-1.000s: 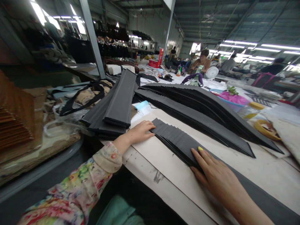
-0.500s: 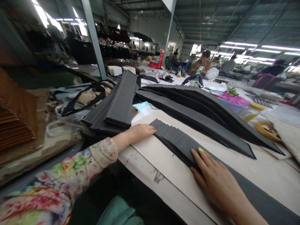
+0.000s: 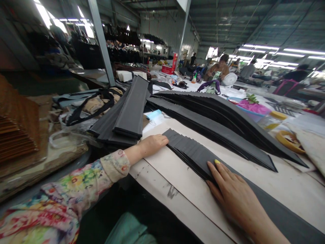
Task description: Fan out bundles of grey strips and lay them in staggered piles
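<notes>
The fanned stack of black strips (image 3: 189,150) lies on the desk (image 3: 291,188); the left hand (image 3: 151,144) touches its far end, fingers extended; the right hand (image 3: 235,193) presses flat on top, holding nothing.

We saw matt black fabric strips (image 3: 193,152) fanned on a scuffed, pale smooth tabletop (image 3: 175,183).
</notes>
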`<action>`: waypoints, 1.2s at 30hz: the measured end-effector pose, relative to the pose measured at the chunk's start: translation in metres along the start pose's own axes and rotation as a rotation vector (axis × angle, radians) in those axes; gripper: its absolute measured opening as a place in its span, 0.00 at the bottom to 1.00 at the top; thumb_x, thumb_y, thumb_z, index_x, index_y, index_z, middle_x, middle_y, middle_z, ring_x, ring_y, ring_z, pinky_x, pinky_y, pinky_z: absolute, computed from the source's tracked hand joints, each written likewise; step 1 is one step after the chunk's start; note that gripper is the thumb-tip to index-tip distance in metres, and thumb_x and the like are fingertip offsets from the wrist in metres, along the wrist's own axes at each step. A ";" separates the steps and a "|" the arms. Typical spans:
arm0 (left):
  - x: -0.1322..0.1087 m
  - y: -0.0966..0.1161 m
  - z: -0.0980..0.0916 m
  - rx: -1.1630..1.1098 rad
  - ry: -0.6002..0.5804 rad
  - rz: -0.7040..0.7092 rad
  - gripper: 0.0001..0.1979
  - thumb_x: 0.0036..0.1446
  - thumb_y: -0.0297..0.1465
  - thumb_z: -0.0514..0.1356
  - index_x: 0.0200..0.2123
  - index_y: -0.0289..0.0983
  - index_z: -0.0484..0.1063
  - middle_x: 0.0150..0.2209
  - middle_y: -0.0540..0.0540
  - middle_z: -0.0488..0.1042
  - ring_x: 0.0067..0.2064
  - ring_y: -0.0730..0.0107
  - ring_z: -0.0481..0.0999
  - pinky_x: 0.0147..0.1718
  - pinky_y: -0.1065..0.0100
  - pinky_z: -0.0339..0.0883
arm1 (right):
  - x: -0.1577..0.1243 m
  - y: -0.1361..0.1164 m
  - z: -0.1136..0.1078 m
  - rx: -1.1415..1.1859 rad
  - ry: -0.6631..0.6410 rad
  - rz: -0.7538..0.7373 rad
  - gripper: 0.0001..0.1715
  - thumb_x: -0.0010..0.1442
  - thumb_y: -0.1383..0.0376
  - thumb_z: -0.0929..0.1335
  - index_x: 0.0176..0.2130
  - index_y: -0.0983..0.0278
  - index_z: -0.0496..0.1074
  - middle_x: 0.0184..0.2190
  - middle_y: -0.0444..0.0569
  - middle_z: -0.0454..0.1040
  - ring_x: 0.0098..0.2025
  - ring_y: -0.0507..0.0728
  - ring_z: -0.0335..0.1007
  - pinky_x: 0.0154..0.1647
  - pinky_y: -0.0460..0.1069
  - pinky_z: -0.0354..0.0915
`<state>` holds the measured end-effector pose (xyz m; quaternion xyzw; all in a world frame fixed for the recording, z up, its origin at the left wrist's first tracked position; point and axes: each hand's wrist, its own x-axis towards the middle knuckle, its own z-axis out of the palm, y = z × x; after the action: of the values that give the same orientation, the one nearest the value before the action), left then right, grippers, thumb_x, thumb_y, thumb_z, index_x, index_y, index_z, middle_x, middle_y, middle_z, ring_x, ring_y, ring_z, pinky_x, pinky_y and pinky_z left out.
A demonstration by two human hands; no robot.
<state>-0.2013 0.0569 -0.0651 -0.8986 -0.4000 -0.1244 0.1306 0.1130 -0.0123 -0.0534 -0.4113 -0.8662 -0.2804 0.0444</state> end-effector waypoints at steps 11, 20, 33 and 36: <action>0.000 -0.003 0.005 -0.093 0.021 -0.075 0.10 0.57 0.22 0.48 0.37 0.31 0.68 0.37 0.42 0.72 0.41 0.66 0.70 0.43 0.65 0.66 | 0.005 -0.002 -0.001 0.000 0.023 -0.024 0.26 0.59 0.60 0.59 0.53 0.70 0.62 0.50 0.63 0.67 0.49 0.63 0.66 0.41 0.54 0.67; -0.002 -0.018 0.005 -0.491 0.284 -0.458 0.12 0.52 0.20 0.51 0.34 0.35 0.71 0.37 0.47 0.73 0.41 0.71 0.71 0.43 0.69 0.65 | 0.005 -0.002 -0.001 0.011 0.026 -0.022 0.26 0.59 0.58 0.59 0.53 0.70 0.63 0.50 0.63 0.67 0.49 0.63 0.66 0.42 0.55 0.66; 0.000 -0.016 0.009 -0.256 0.133 -0.458 0.10 0.57 0.27 0.51 0.39 0.34 0.71 0.38 0.44 0.71 0.43 0.65 0.68 0.46 0.63 0.63 | 0.006 -0.004 -0.002 0.117 -0.067 0.062 0.32 0.59 0.52 0.58 0.56 0.68 0.60 0.52 0.63 0.64 0.52 0.64 0.63 0.45 0.57 0.64; 0.002 -0.014 0.006 -0.234 0.100 -0.457 0.10 0.57 0.27 0.51 0.38 0.34 0.71 0.38 0.43 0.70 0.43 0.65 0.68 0.45 0.63 0.63 | 0.006 -0.004 -0.003 0.117 -0.069 0.061 0.31 0.59 0.53 0.59 0.56 0.68 0.61 0.52 0.63 0.64 0.52 0.64 0.63 0.45 0.56 0.64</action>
<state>-0.2094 0.0691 -0.0682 -0.7867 -0.5684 -0.2405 0.0138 0.1061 -0.0114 -0.0510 -0.4438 -0.8690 -0.2137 0.0470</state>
